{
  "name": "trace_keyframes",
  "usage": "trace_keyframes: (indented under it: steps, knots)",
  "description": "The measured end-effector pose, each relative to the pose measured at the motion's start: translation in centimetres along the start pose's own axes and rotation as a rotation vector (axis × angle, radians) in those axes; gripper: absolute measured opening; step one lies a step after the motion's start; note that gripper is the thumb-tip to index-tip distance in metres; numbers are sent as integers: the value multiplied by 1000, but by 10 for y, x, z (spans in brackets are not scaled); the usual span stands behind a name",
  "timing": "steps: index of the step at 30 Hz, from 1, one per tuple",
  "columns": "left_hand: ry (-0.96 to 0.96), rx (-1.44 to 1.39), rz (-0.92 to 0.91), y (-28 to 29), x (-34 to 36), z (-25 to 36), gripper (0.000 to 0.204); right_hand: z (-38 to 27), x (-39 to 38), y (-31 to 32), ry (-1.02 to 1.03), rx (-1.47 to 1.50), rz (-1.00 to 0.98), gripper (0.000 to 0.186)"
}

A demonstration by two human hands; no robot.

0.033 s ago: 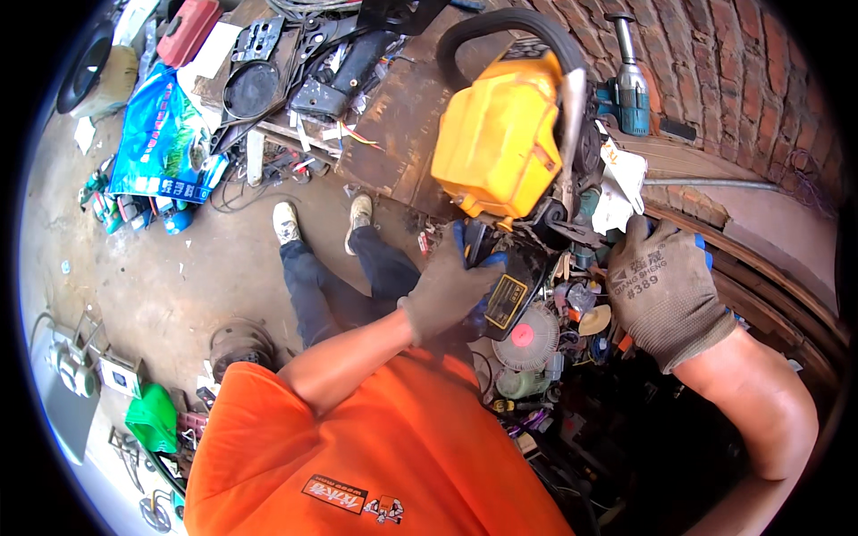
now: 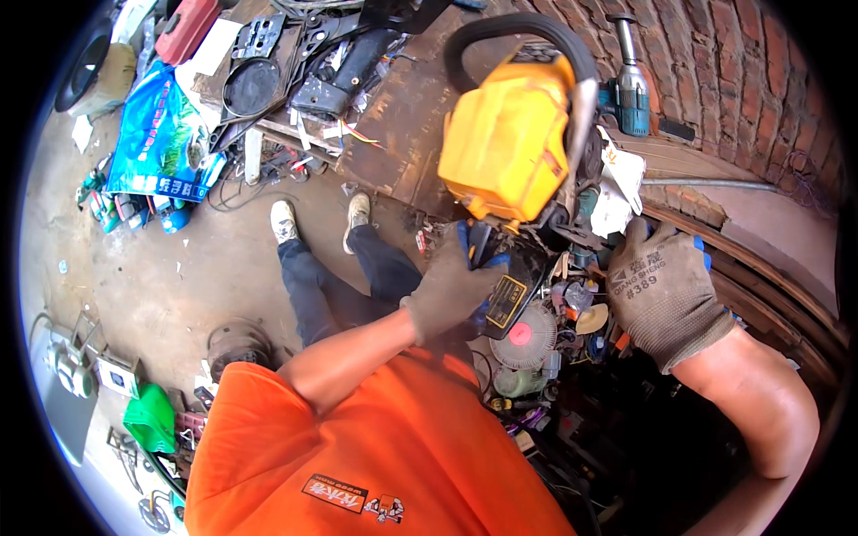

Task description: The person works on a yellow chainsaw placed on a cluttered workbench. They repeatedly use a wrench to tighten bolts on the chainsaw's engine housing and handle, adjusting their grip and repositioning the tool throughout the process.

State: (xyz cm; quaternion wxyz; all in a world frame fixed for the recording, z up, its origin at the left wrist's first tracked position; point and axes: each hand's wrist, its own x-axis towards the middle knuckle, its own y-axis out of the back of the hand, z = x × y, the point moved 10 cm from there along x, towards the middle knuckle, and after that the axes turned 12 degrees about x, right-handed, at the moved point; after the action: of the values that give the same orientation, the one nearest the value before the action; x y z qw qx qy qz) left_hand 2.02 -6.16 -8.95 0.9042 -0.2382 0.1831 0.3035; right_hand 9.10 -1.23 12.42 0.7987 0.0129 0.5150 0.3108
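A yellow chainsaw (image 2: 508, 138) with a black front handle (image 2: 523, 25) hangs over the bench's near edge, tilted. My left hand (image 2: 454, 284), in a grey-brown glove with blue showing at the fingers, is closed round its black rear handle (image 2: 481, 243). Beside that hand lies a black part with a yellow-edged label (image 2: 507, 299). To the right, my gloved right hand (image 2: 668, 293) is turned back upward with its fingers curled under. Whatever it may hold is hidden beneath it. A crumpled white paper or cloth (image 2: 617, 188) lies just beyond its fingers.
A teal power tool (image 2: 633, 112) stands by the brick wall (image 2: 742, 80). Black machine parts (image 2: 335, 85) clutter the wooden bench (image 2: 384, 156). A round fan-like cover (image 2: 527, 338) and loose small parts lie below the chainsaw. A blue bag (image 2: 156, 134) sits at left.
The chainsaw has shifted slightly right and turned a little, its yellow body and front handle moving together. Both hands stay nearly where they were.
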Motion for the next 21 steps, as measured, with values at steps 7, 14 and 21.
trace_keyframes:
  steps: [7, 14, 21]
  knots:
    - [22, 37, -238, -27, -7, -18, 73, -9, -8, -71, -47, 290, -219, 24]
    - [31, -38, -254, -28, -5, -12, 59, -1, -30, -87, -272, 570, -182, 24]
    - [68, 73, -109, -18, 1, -12, 35, 3, -19, -75, -292, 584, -166, 26]
